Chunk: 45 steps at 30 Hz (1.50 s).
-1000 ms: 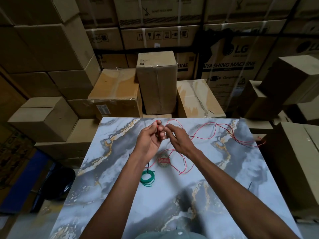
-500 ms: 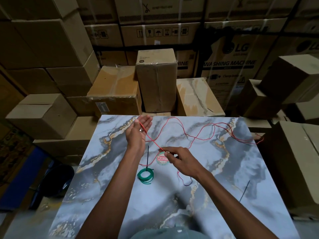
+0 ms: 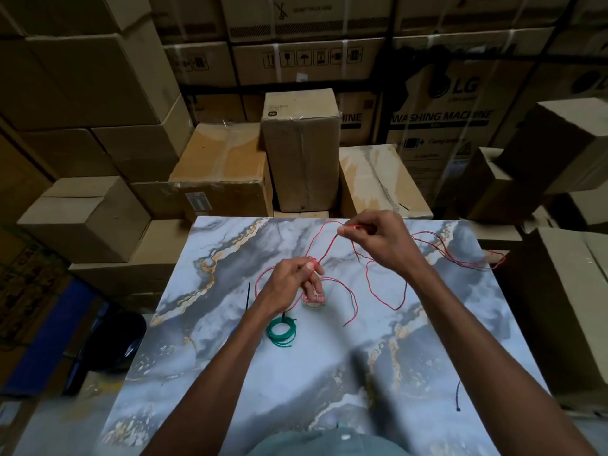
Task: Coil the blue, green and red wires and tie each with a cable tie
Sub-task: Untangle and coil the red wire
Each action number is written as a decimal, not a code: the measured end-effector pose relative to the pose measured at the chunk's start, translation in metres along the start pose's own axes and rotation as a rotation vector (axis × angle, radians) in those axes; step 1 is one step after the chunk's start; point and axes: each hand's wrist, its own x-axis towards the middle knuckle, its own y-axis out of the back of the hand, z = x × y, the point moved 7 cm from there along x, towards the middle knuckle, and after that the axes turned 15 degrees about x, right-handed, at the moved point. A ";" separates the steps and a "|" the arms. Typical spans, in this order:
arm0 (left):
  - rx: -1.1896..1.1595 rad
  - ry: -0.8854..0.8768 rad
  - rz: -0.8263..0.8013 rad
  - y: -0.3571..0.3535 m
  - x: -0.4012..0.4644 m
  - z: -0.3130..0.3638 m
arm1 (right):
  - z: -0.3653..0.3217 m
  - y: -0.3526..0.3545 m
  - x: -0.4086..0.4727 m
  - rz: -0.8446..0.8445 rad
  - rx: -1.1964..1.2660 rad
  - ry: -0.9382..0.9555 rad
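Cardboard boxes wall in your marbled surface (image 3: 204,373), where the green wire (image 3: 281,331) lies coiled and apparently tied, while your left hand (image 3: 289,281) and right hand (image 3: 378,240) pinch the mostly loose red wire (image 3: 381,292), its coiling barely begun.

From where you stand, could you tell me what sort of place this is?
Probably a warehouse or appliance stockroom: stacked cardboard boxes fill the background, one carton is printed "LG washing machine", and the marble-patterned table stands squeezed among them.
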 end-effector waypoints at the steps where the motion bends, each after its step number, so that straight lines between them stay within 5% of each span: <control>1: -0.037 -0.007 -0.034 -0.004 -0.001 0.006 | 0.008 0.002 0.003 0.019 0.023 -0.012; 6: -0.409 0.020 -0.179 -0.014 -0.007 0.028 | 0.059 0.005 0.000 0.183 0.279 -0.152; 9: -0.783 0.040 -0.186 -0.013 -0.008 0.036 | 0.090 -0.032 -0.026 0.090 0.545 -0.359; 16: -1.354 0.013 0.190 0.031 0.008 0.031 | 0.153 -0.092 -0.109 0.066 0.667 -0.755; 21: -1.276 0.051 0.322 0.048 0.003 0.020 | 0.165 -0.053 -0.106 0.142 0.183 -0.613; 26: -1.129 0.092 0.201 0.030 0.003 0.031 | 0.113 -0.029 -0.061 0.270 -0.036 -0.275; 29: -1.109 0.103 0.112 0.016 0.001 0.038 | 0.059 -0.038 -0.033 0.221 -0.093 -0.014; 32: -1.082 0.108 0.045 0.009 -0.002 0.043 | 0.035 -0.054 -0.019 0.123 -0.225 0.055; 38: -1.005 0.080 -0.101 0.004 -0.010 0.055 | 0.028 -0.070 -0.012 -0.077 -0.084 0.147; 45: -1.165 0.143 -0.069 0.007 -0.008 0.044 | 0.064 -0.070 -0.029 -0.066 0.624 -0.272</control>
